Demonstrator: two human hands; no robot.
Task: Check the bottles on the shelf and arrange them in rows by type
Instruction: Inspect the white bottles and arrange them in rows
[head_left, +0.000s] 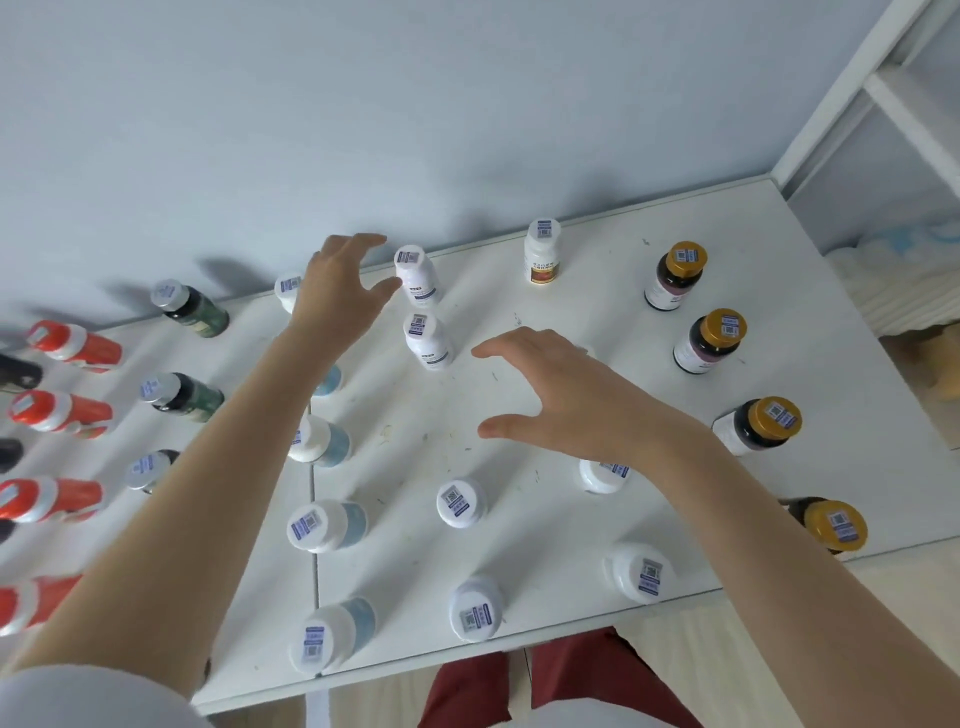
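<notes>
Bottles stand in rows on a white shelf (519, 410). My left hand (340, 286) hovers with spread fingers at the back, just left of a white bottle (418, 275), holding nothing. A second white bottle (428, 340) stands right in front of it. My right hand (571, 395) floats open over the shelf's middle, to the right of that second bottle. Blue-labelled white bottles (327, 525) line up under my left forearm. Gold-capped dark bottles (711, 340) run down the right side. Red bottles (72, 345) and dark green bottles (182, 397) stand at the left.
A white bottle with a red and yellow label (542, 252) stands alone at the back wall. Further white bottles (462, 501) stand near the front edge. A white shelving frame (893, 93) rises at the right, beyond the shelf's right edge.
</notes>
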